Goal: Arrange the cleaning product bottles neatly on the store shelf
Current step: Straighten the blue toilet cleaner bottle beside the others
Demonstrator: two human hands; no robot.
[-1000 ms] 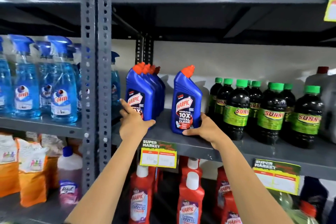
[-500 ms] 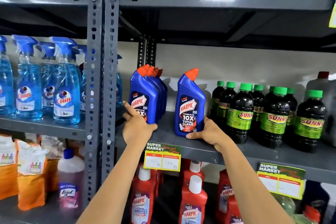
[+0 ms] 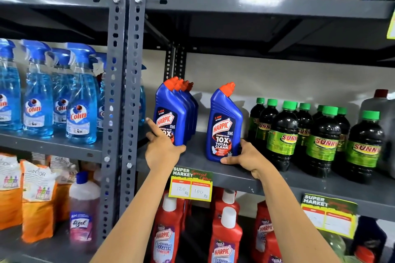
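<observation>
A row of blue Harpic bottles with orange caps point(image 3: 171, 113) stands front to back at the left end of the grey middle shelf point(image 3: 198, 162). My left hand point(image 3: 162, 147) grips the base of the front bottle of that row. To its right a single blue Harpic bottle point(image 3: 225, 124) stands upright and apart from the row. My right hand point(image 3: 249, 157) holds this bottle at its lower right corner, thumb under its front edge.
Dark Sunny bottles with green caps point(image 3: 320, 139) crowd the shelf right of the single bottle. Blue Colin spray bottles point(image 3: 79, 100) fill the left bay behind a grey upright post point(image 3: 126, 92). Red Harpic bottles point(image 3: 226, 230) stand below. A price tag point(image 3: 191, 186) hangs on the shelf edge.
Both hands have stayed on their bottles, and the bottles have hardly shifted on the shelf. The camera has moved a little, so the scene sits lower in the frame.
</observation>
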